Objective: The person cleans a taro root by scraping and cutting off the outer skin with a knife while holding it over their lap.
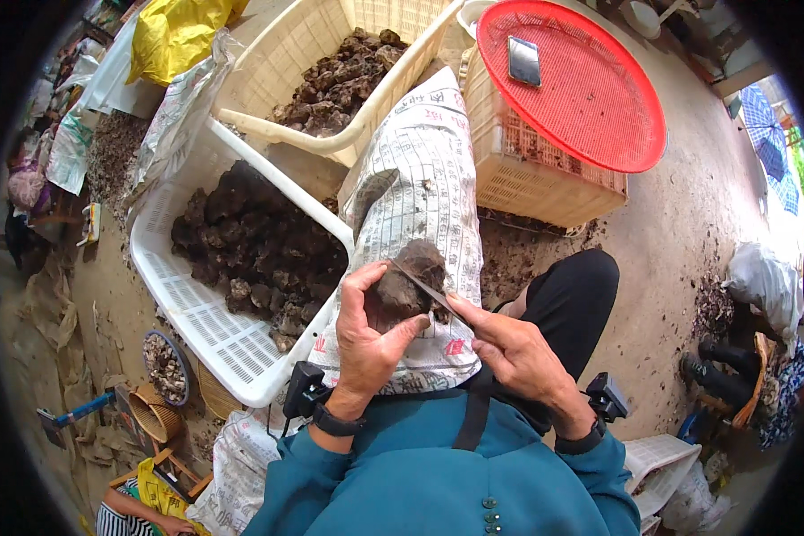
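Above my lap, my left hand (pixel 364 348) grips a dark brown, earthy, rough lump (pixel 395 293) between thumb and fingers. My right hand (pixel 520 350) is closed round a small knife, whose thin blade (pixel 427 288) lies across the lump's top and points toward my left fingertips. The knife's handle is mostly hidden in my right hand. Another dark piece (pixel 422 259) shows just beyond the blade; I cannot tell whether it belongs to the same lump. Under both hands, a white woven sack (pixel 420 192) with printing covers my lap, with dirt crumbs on it.
To the left stands a white crate (pixel 183 299) of dark lumps. A cream crate (pixel 241 112) behind it holds more. At the back right, a red round sieve (pixel 590 98) bearing a phone (pixel 524 61) rests on a cream crate (pixel 545 192). Another person's arm (pixel 138 507) shows lower left.
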Motion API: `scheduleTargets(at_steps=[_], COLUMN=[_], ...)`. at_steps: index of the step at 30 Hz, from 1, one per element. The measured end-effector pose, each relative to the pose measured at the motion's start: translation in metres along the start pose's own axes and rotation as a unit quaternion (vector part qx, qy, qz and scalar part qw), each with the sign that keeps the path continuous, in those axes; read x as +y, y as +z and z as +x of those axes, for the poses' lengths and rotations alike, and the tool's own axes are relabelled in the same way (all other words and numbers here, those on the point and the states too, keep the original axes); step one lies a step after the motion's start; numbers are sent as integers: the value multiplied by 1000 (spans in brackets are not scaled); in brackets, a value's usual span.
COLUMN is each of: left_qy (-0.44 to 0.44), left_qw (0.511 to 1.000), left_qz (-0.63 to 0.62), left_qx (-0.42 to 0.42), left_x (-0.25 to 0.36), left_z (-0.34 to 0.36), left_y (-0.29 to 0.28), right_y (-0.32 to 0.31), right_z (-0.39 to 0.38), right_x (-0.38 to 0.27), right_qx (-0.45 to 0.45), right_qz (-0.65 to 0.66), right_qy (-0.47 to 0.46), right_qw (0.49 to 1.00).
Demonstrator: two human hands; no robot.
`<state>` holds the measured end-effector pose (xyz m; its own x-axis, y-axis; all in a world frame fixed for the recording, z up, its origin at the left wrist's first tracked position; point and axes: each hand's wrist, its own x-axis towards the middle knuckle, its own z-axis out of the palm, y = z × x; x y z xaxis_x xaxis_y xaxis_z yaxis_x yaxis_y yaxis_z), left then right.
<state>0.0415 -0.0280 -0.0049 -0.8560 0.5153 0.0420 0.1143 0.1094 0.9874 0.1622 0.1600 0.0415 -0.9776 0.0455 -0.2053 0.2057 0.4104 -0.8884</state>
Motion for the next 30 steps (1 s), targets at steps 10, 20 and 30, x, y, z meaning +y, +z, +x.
scheduleTargets(at_steps=[10, 20, 30], left_qy=[33, 53, 72], left_qw=[997, 994, 993], left_qz=[62, 94, 94], left_qx=[16, 21, 16], left_x=[0, 1, -2], left_z=[2, 1, -1], left_y=[5, 5, 4], right_y=[13, -3, -30], right_z=[-3, -18, -2], right_x=[-13, -9, -12], right_qx=[72, 22, -95], right_qz=[-152, -114, 65], right_qy=[53, 60, 109], right_qw=[984, 991, 987])
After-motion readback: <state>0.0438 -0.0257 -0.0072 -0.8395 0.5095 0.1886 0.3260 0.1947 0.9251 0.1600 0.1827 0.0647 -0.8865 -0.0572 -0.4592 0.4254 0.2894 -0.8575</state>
